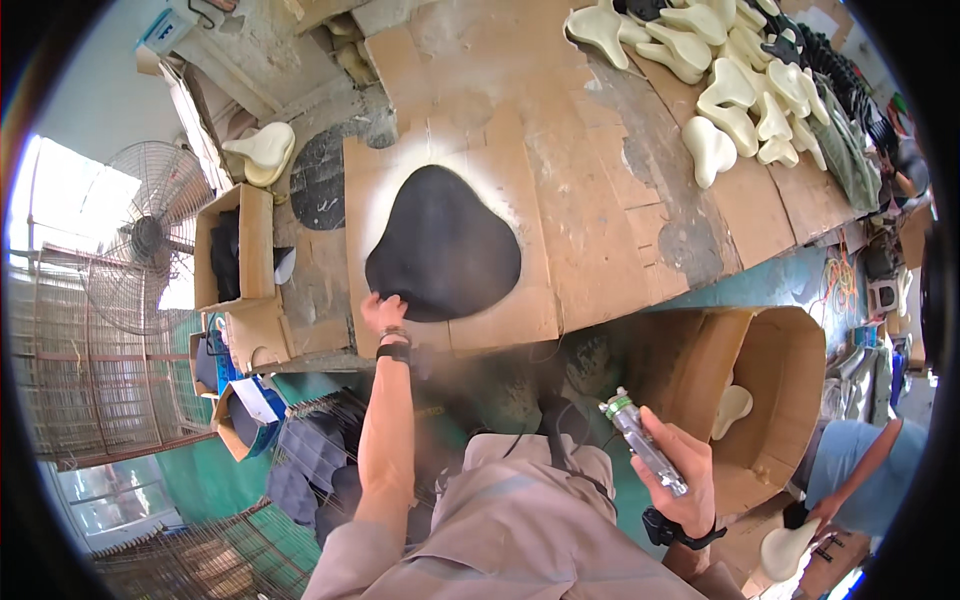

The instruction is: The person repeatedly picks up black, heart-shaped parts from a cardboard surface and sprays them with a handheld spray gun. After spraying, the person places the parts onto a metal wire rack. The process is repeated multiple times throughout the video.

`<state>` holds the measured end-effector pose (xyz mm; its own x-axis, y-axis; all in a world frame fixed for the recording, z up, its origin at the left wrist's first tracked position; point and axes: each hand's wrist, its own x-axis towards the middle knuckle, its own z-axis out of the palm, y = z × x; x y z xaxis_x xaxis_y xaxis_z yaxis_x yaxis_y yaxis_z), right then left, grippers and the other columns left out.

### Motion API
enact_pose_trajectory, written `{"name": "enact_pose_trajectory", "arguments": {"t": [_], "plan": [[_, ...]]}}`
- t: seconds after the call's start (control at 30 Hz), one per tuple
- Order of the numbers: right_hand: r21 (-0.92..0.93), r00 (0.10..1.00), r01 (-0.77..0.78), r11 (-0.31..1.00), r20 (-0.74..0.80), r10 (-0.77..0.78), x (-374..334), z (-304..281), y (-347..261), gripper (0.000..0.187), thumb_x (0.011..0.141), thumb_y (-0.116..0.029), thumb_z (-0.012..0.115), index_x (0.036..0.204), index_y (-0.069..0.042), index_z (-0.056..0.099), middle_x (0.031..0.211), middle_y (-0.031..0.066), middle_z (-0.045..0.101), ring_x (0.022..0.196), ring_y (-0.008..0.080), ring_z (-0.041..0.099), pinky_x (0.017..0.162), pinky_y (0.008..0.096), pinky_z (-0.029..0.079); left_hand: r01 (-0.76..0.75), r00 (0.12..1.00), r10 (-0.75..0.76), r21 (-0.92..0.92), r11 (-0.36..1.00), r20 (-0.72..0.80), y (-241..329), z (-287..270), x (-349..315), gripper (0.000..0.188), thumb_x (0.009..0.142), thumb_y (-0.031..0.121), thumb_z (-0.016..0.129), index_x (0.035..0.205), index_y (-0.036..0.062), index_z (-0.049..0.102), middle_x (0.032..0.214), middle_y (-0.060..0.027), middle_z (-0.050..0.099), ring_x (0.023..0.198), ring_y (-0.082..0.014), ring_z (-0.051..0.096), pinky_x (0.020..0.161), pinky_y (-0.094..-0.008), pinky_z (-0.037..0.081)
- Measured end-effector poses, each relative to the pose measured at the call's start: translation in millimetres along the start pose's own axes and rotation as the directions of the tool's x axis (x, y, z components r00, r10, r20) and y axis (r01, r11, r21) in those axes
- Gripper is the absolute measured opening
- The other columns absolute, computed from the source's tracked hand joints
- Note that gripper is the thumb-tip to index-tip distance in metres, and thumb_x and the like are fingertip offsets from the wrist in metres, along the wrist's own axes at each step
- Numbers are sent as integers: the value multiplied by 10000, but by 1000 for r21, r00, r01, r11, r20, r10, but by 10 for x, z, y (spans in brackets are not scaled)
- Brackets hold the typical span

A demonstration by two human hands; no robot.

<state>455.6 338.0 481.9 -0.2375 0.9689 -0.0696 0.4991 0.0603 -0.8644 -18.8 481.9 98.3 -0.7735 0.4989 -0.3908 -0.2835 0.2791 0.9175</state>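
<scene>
A black saddle-shaped sheet (445,245) lies flat on the cardboard-covered table, with a whitish sprayed band on the cardboard around its top and sides. My left hand (384,312) is at its lower left corner, fingers closed on the edge. A metal spray gun (645,440) with a green ring near its nozzle is gripped in my right hand (680,475), low in front of the table and apart from the sheet. The gun's tip points up and to the left. Haze blurs the area between my left wrist and the gun.
Cream saddle pads (735,90) are heaped at the far right of the table. A large cardboard box (770,400) stands right of me, a pad inside. Left are an open carton (262,240) and a fan (150,235). Another person's hand (825,510) holds a pad at lower right.
</scene>
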Motion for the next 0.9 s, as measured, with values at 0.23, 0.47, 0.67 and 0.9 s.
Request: {"name": "enact_pose_trajectory", "arguments": {"t": [0.23, 0.47, 0.67, 0.9], "plan": [[24, 999, 7, 1000, 41, -8, 110, 96, 195, 613, 732, 72, 686, 1324, -23, 559, 919, 166, 659, 735, 295, 631, 697, 314, 498, 417, 876, -137, -580, 700, 463, 866, 808, -263, 188, 687, 27, 577, 869, 72, 600, 888, -49, 654, 809, -247, 615, 885, -404, 499], [-5, 994, 52, 999, 96, -51, 301, 82, 316, 750, 626, 106, 625, 1356, -37, 530, 893, 180, 626, 754, 374, 600, 689, 374, 500, 439, 740, 348, -805, 398, 576, 2468, 1373, -491, 454, 640, 66, 526, 1076, -26, 612, 1104, -162, 659, 1056, -336, 623, 985, -472, 471], [-7, 976, 108, 994, 189, -104, 548, 159, 275, 657, 673, 77, 661, 1315, -14, 555, 915, 188, 643, 767, 367, 623, 708, 366, 508, 226, 832, 444, -934, 277, 334, 3058, 514, -979, 534, 661, 80, 533, 1182, -26, 584, 1175, -186, 649, 1112, -360, 614, 1035, -512, 441], [-31, 878, 232, 972, 438, -196, 817, 597, 18, 446, 751, 7, 678, 1191, 53, 620, 886, 197, 663, 737, 302, 653, 701, 321, 507, 13, 897, 429, -977, 214, 106, 2539, -1276, -1796, 475, 719, 119, 482, 1142, -32, 638, 1213, -182, 648, 1150, -347, 604, 1060, -514, 421]]}}
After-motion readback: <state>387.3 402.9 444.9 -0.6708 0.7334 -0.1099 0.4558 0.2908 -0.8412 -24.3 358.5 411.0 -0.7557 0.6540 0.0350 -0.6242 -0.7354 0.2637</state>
